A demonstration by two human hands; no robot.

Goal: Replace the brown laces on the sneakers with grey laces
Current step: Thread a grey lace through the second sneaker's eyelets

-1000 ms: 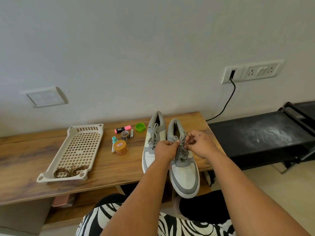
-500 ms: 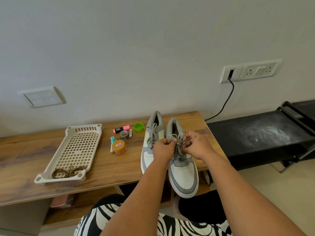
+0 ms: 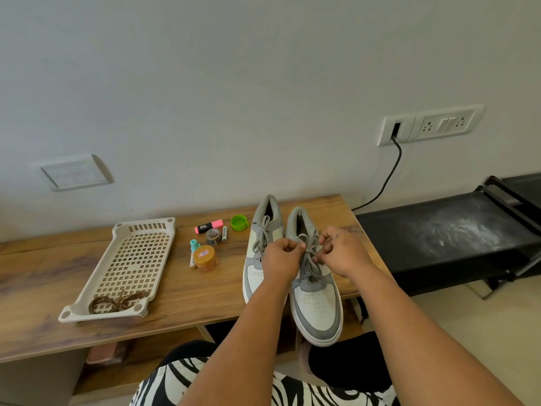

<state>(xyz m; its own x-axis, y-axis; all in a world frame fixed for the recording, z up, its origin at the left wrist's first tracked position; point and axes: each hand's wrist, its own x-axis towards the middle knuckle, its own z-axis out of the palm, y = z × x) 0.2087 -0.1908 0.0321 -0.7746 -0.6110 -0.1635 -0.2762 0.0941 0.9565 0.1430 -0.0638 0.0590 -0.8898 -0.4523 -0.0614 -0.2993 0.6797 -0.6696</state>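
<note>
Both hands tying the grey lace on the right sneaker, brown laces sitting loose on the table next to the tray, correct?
Not quite. In the head view the brown laces lie inside the tray, at its near end, not on the table beside it. The rest stands: the left hand and right hand both pinch the grey lace on the right sneaker.

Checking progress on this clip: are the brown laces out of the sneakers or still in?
Out. The brown laces lie coiled in the basket; both sneakers show grey laces.
</note>
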